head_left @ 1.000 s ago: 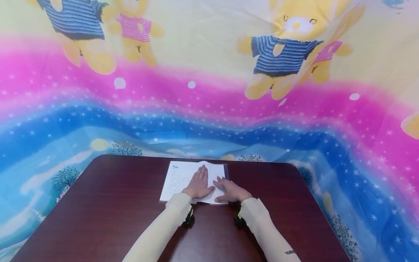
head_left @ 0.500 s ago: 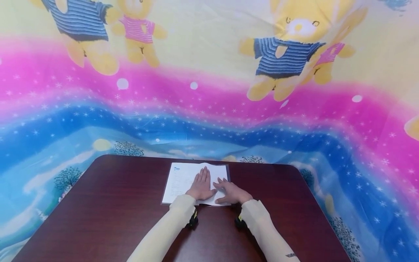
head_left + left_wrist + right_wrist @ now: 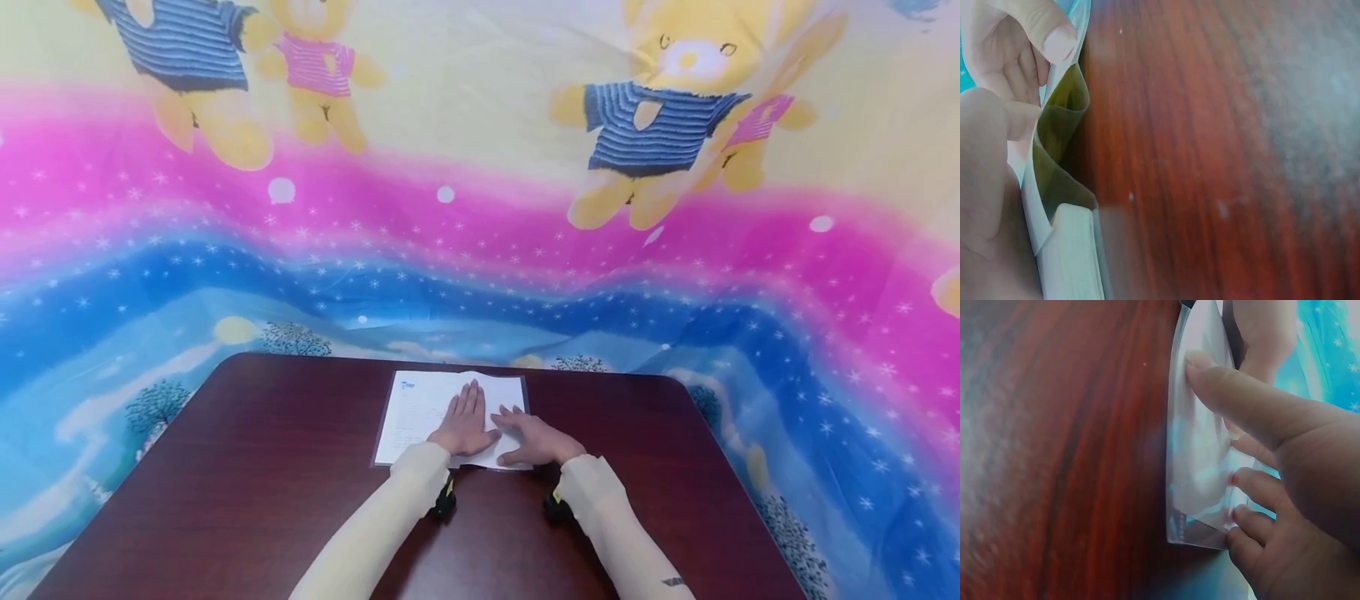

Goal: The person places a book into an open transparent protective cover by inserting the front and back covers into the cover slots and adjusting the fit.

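An open book (image 3: pixel 420 408) with white pages and a clear plastic cover lies near the table's far edge. Its left page bears a small blue logo and lines of print too small to read. My left hand (image 3: pixel 462 423) lies flat near the fold, fingers straight and pointing away. My right hand (image 3: pixel 536 437) rests its spread fingertips and thumb on the right page. In the left wrist view, the page block (image 3: pixel 1072 250) shows edge-on beneath the left hand, beside a wavy gap at the spine. In the right wrist view, the right thumb (image 3: pixel 1222 381) touches the page near the clear cover (image 3: pixel 1175 506).
The dark red-brown wooden table (image 3: pixel 285 467) extends on both sides of the book and toward me. Behind it hangs a colourful cloth (image 3: pixel 480 233) printed with bears and snowflakes. A black wrist device (image 3: pixel 444 500) shows under the left sleeve, another (image 3: pixel 555 504) at the right.
The head view has shifted slightly, so the scene sits a little further right. Both hands keep nearly the same pose on the open book.
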Action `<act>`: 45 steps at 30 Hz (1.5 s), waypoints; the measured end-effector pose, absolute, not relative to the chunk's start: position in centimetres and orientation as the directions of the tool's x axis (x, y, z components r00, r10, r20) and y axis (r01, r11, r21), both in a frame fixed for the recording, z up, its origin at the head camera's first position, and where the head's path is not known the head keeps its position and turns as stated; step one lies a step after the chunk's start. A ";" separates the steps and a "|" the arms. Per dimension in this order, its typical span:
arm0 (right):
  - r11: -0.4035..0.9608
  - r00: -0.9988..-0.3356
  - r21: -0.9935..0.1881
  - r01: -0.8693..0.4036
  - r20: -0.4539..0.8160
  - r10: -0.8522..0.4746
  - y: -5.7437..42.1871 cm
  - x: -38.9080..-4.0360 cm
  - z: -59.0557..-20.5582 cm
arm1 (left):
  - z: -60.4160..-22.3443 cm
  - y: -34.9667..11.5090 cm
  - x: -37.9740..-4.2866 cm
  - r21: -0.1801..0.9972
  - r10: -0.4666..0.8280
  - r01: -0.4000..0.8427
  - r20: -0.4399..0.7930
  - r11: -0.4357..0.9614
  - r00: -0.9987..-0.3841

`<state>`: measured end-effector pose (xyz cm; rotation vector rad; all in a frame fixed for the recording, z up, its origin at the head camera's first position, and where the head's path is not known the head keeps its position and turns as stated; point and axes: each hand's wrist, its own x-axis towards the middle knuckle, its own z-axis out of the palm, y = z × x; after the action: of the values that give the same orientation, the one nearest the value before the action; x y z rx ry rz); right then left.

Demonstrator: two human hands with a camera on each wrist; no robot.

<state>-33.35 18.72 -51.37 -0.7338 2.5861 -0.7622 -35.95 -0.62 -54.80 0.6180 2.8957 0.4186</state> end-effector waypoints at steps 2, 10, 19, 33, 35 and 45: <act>0.712 -0.796 -0.582 -0.392 -0.173 -0.580 18.9 -33.4 -51.4 | -54.8 -0.5 -35.9 0.296 0.425 0.381 -0.097 0.876 -0.900; 0.678 -0.764 -0.589 -0.439 -0.152 -0.627 19.1 -33.6 -51.3 | -54.8 0.3 -36.0 0.217 0.423 0.394 -0.111 0.893 -0.899; 0.627 -0.833 -0.689 -0.364 -0.061 -0.550 19.9 -34.5 -52.0 | -54.1 0.2 -35.9 0.240 0.402 0.364 -0.133 0.900 -0.906; 0.606 -0.990 -0.792 0.068 -0.128 -0.057 20.6 -34.8 -52.2 | -53.9 -0.7 -36.0 0.389 0.460 0.385 -0.119 0.837 -0.880; 0.590 -0.988 -0.803 0.080 -0.144 -0.062 20.5 -35.0 -52.1 | -53.7 -0.8 -35.9 0.412 0.459 0.379 -0.114 0.829 -0.881; 0.447 -0.963 -0.875 0.184 -0.253 -0.098 20.4 -35.9 -51.7 | -54.0 -1.2 -36.1 0.491 0.469 0.378 -0.072 0.785 -0.880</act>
<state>-35.92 20.41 -51.65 0.0743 2.4348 -1.5217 -36.12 -1.15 -54.01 0.6679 2.7857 0.7056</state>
